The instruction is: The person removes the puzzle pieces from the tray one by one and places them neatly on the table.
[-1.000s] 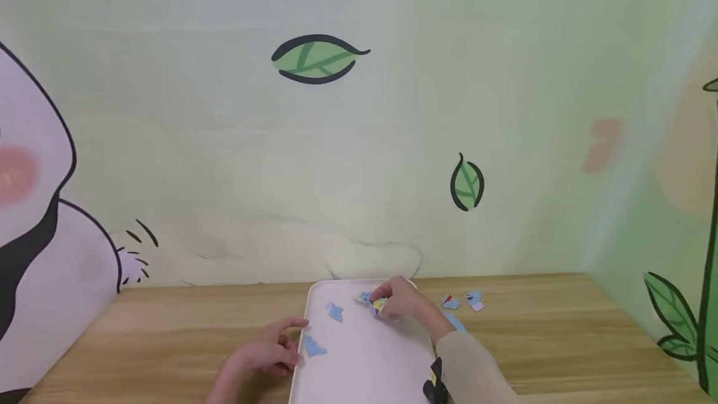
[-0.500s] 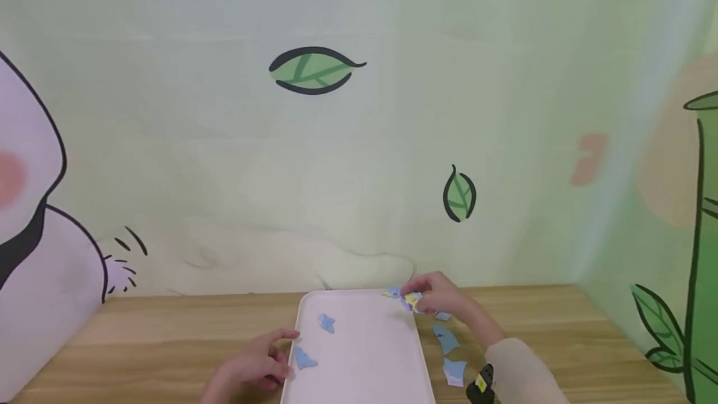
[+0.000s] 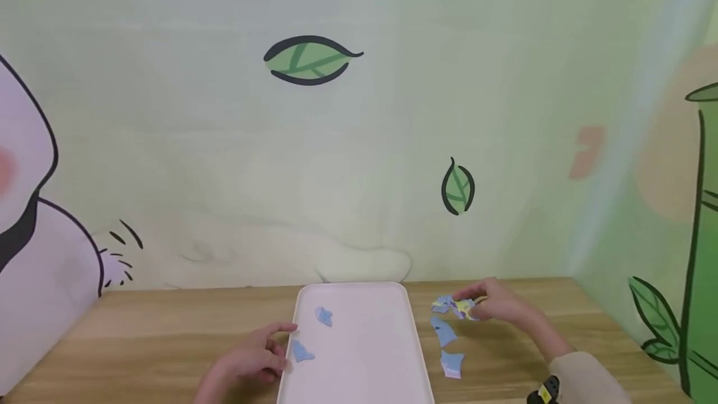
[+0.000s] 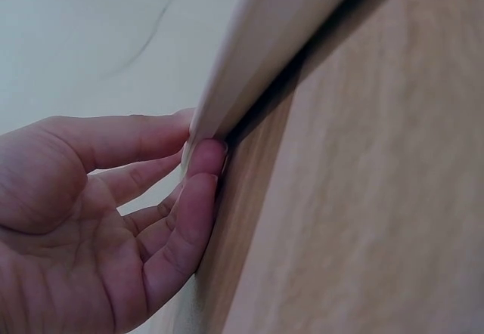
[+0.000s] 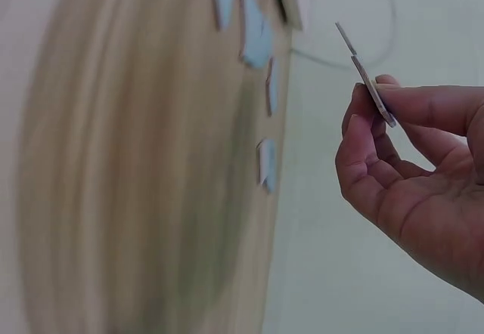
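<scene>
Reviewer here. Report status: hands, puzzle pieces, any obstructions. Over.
Left hand touching edge of tray. Right hand pinching apparently joined puzzle pieces above table. Two blue pieces on tray. Nothing visibly blocking.

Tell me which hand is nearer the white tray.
Left. The left hand grips the white tray by its left edge; the right hand is beyond its right edge, pinching printed pieces.

Playroom-like setting, cartoon animal (image 3: 53,260), drawn leaves (image 3: 307,61) on wall (image 3: 348,167), wood-grain tabletop (image 3: 168,329)
</scene>
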### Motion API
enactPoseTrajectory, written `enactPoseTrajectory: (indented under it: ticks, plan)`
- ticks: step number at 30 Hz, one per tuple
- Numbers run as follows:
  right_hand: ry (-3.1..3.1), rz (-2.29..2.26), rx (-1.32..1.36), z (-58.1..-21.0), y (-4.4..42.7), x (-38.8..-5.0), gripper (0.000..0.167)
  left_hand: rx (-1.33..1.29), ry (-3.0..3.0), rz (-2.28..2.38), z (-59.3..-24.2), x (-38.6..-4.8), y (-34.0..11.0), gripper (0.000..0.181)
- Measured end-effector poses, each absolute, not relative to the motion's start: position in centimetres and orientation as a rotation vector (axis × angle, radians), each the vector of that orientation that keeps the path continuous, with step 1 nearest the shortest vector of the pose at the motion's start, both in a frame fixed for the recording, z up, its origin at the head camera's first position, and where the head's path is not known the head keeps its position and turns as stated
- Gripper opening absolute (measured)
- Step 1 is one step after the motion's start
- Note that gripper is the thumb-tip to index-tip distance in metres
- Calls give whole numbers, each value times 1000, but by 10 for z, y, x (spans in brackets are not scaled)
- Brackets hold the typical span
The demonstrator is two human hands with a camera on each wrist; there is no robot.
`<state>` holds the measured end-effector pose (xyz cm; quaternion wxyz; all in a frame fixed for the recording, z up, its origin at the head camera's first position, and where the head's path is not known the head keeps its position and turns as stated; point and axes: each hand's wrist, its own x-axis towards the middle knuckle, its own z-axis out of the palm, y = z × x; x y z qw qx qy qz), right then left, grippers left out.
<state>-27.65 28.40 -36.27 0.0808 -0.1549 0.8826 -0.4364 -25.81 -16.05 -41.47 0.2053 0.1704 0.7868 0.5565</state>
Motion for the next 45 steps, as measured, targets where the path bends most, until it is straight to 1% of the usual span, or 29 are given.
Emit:
enactPoseTrajectory:
  ticks: [5,12,16,20,26,36,45]
  plan:
    - [2648,-1313,-442,-366,298,-274,41,470,2197,1569,-409,-256,-163,65]
    - [2685,-1258,-525,-372,319,-268,43,462,2206,1553,-408,-254,-157,65]
    - [2685,-1235,-528,-378,326,-263,42,451,2221,1533,-408,-254,-154,64]
    - [2650,-1248,-508,-384,324,-259,40,445,2215,1526,-410,-252,-156,65]
    - [2646,-1219,-467,-379,327,-258,35,419,2216,1534,-402,-250,-147,66]
    - [2684,-1107,-569,-389,326,-256,25,401,2239,1502,-401,-246,-147,66]
    - [2779,-982,-566,-386,324,-255,23,379,2256,1498,-400,-246,-144,66]
